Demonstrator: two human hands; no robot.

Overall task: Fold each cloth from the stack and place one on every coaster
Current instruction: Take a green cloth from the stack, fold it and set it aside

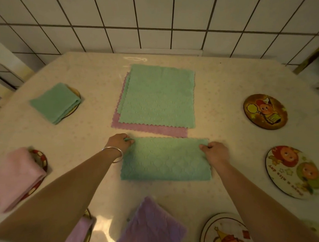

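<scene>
Nearest, at six o'clock, a purple cloth (pixel 151 224) is lying loosely, with a bare coaster (pixel 224 230) at five o'clock. At centre, the left hand (pixel 119 142) and right hand (pixel 215 151) are each pinching a far corner of the green cloth (pixel 164 159), which is lying folded in half on the table (pixel 226 86). Judging by this, the first fold is finishing; the next calls for a crosswise fold, then carrying it to a bare coaster (pixel 265 111) at three o'clock. At twelve o'clock, the stack (pixel 158 97) is waiting, green over pink. Beyond, a white tiled wall (pixel 151 21) is rising behind the table.
</scene>
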